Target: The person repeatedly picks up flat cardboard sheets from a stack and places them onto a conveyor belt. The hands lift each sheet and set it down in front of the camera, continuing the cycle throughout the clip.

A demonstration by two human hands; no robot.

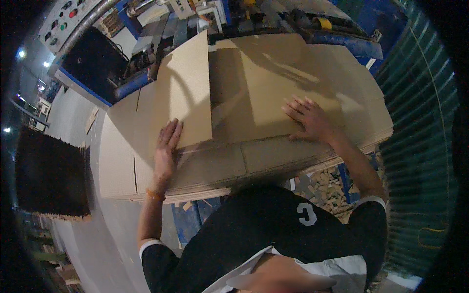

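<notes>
A tall stack of flat brown cardboard sheets [273, 161] lies in front of me. The top sheet has one flap [188, 93] folded up and over toward the left. My left hand [167, 146] lies flat with its fingers on the lower edge of that raised flap. My right hand [309, 118] presses palm down, fingers spread, on the flat part of the top sheet [273, 88]. Neither hand grips anything.
A machine with a control panel [63, 19], grey tubes and blue frame parts [337, 41] stands behind the stack. A second dark stack [51, 176] sits on the floor at the left. Cardboard scraps [325, 188] litter the floor by a blue pallet. Green corrugated wall [415, 132] at right.
</notes>
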